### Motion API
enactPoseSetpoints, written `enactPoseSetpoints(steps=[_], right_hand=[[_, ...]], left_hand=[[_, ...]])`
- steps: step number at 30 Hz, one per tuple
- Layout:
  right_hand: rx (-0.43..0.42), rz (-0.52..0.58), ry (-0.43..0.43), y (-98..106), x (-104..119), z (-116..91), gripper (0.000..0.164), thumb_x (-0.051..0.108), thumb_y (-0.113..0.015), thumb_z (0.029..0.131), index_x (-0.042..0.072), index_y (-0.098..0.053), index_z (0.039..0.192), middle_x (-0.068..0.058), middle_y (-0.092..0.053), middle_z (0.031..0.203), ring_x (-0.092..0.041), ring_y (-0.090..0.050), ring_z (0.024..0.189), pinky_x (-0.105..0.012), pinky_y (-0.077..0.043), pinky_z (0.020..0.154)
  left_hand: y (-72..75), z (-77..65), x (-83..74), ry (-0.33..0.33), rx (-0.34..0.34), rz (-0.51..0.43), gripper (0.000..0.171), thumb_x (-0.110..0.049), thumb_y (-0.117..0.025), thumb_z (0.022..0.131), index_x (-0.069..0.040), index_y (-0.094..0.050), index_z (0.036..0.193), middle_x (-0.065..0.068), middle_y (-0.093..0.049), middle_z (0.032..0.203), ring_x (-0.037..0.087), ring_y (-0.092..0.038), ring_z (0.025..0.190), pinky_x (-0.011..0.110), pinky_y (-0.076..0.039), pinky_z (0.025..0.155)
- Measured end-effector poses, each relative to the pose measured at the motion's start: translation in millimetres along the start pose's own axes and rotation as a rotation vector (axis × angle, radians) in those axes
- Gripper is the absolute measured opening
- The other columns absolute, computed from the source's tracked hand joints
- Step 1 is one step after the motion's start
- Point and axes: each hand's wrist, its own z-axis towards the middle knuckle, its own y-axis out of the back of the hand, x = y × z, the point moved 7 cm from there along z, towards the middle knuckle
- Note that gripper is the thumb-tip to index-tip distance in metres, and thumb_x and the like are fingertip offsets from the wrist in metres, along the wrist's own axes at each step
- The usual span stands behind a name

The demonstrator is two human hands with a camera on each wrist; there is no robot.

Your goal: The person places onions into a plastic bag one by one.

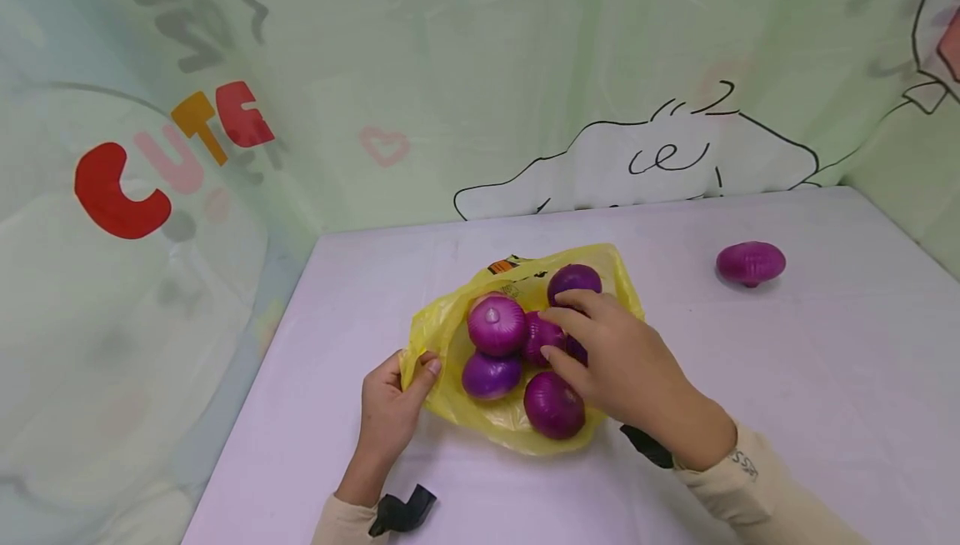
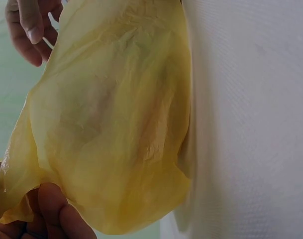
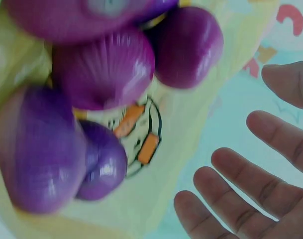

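A yellow plastic bag (image 1: 517, 437) lies spread on the table with its mouth up, several purple onions (image 1: 497, 324) inside. My left hand (image 1: 393, 403) pinches the bag's left rim between thumb and fingers. In the left wrist view the left fingers (image 2: 54, 209) curl at the bag's edge, and the film hides most of what is inside. My right hand (image 1: 622, 353) hovers over the right part of the bag with fingers spread. The right wrist view shows those fingers (image 3: 251, 184) apart from the onions, holding nothing.
A single purple onion (image 1: 751, 262) lies on the white table (image 1: 750, 378) at the far right, outside the bag. Printed cloth (image 1: 420, 70) hangs behind and to the left of the table. Dark straps (image 1: 405, 512) sit at both wrists.
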Motion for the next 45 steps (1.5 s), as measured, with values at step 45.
enactPoseSetpoints(steps=[45], right_hand=[[0.278,-0.1,-0.688,28,-262,-46,0.064,0.024,-0.065,0.098,-0.01,-0.04,0.145,-0.049,-0.026,0.14,-0.072,-0.033,0.114,-0.077,-0.045,0.084]], left_hand=[[0.1,0.2,-1.6,-0.006,0.008,-0.004,0.012,-0.007,-0.075,0.095,0.003,-0.076,0.102,0.016,-0.075,0.093,0.011,-0.065,0.074,0.022,-0.056,0.066]])
